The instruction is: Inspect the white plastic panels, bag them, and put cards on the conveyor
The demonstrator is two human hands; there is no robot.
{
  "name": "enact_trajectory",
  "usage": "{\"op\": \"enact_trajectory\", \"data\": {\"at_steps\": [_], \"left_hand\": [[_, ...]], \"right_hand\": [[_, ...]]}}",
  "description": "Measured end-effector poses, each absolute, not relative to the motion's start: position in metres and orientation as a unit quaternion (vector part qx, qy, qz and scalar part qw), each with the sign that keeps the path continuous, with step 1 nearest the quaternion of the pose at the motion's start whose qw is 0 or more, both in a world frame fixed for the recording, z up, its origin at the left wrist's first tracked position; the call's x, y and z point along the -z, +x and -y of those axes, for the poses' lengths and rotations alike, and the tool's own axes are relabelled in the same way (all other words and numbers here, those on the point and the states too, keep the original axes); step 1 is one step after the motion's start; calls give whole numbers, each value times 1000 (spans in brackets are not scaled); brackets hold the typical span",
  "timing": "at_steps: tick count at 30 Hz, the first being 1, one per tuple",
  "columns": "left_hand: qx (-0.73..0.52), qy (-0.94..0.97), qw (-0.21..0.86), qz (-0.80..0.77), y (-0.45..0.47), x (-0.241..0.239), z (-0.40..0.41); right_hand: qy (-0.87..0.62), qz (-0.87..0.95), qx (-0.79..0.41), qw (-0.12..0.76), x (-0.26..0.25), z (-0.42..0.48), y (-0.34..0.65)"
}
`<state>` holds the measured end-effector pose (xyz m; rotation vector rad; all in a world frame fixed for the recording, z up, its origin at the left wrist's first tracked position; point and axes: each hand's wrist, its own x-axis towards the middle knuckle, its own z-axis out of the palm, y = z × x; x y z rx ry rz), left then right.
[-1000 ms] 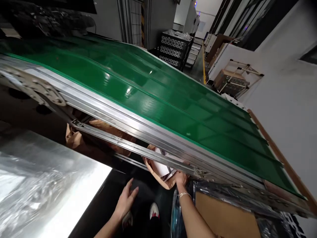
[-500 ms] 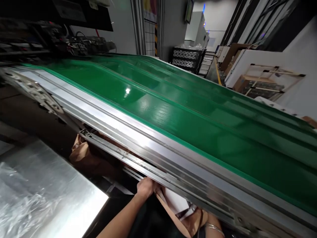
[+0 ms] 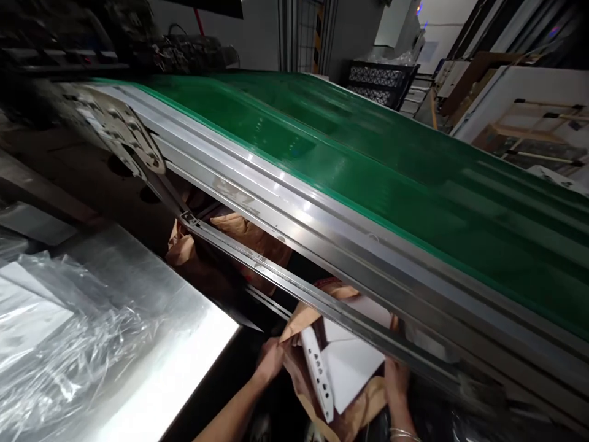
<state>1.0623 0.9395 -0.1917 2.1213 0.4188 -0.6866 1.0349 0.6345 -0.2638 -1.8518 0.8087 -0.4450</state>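
Note:
A brown paper bag point(image 3: 372, 396) stands open-mouthed below the side rail of the green conveyor. Inside it are white sheets or flat boxes point(image 3: 354, 365) and a narrow white strip with a row of dark holes point(image 3: 317, 371). My left hand point(image 3: 271, 358) is closed on the bag's left edge. On the opposite side, my right hand point(image 3: 396, 374) grips the right edge, its fingers partly hidden by the bag and the lower metal bar. That bar crosses in front of the bag's far part.
The green conveyor belt point(image 3: 350, 156) slopes across the view behind its metal side rail point(image 3: 294, 205). At lower left, clear plastic wrap point(image 3: 69, 344) lies on a shiny metal table point(image 3: 184, 319). Another brown paper bag point(image 3: 184, 248) sits under the conveyor. Black crates point(image 3: 377, 83) stand farther back.
My view has tilted down and shifted left. The paper bag's mouth is wider and more of its white contents shows. My right hand, mostly hidden before, is now visible at the bag's edge.

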Motion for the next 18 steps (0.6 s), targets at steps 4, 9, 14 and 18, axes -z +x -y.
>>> {"op": "enact_trajectory", "data": {"at_steps": [4,9,14,18], "left_hand": [[271,812,470,-218,1012,208,-972],[254,751,538,-287,960,223,-982],[200,692,606,-337,943,200,-987],[161,662,672,-290,937,152,-990]], "right_hand": [[-748,-335,119,561,264,-664,971],[-734,-357,104,568,257,-706,914],[-710,-382,104,583,241,-733,874],[-667,-430,131,594,208,-750,845]]}}
